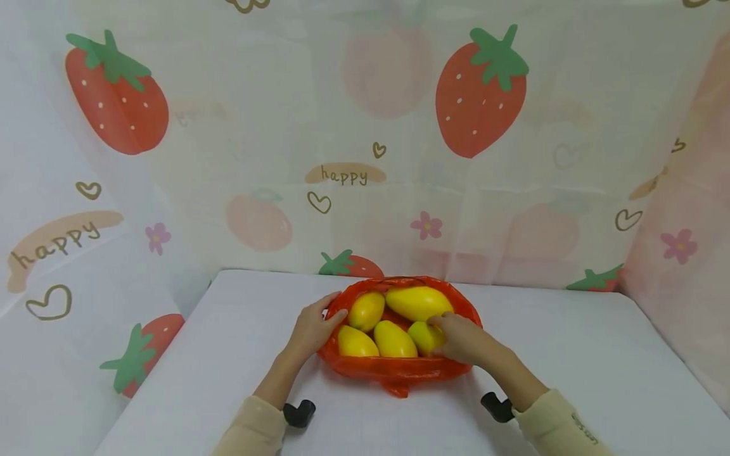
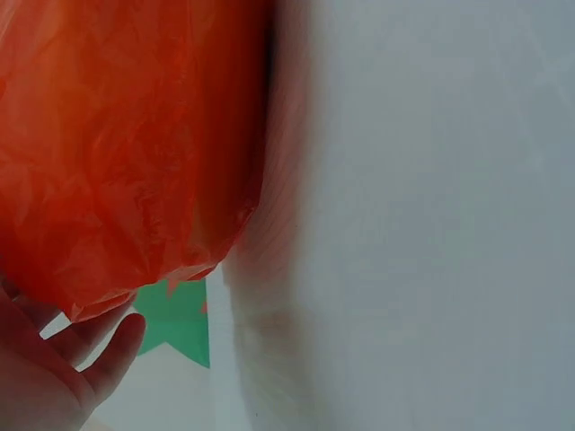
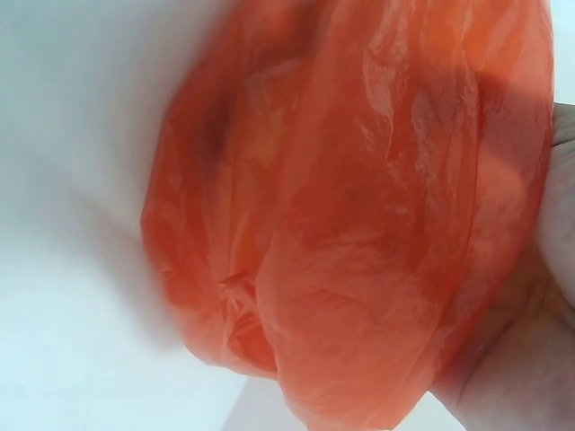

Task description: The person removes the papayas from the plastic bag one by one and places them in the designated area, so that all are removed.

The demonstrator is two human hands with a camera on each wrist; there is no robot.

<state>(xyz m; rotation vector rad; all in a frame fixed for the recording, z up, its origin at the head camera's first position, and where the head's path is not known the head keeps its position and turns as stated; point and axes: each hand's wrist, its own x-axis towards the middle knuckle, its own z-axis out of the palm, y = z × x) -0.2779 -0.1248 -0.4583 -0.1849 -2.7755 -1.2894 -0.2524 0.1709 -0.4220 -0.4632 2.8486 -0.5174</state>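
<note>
Five fruits point(image 1: 395, 340) inside; red bag point(image 1: 393, 367)

soft light, faint shadow below red bag point(image 1: 393, 367), glints on its plastic, left wrist view dimmer than right

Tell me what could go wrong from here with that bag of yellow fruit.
The front-right fruit looks smooth, so it might slip from the right hand. The red bag looks thin and could tear or sag if the left hand pulls at its rim. The other fruits lie loose and may roll.
</note>
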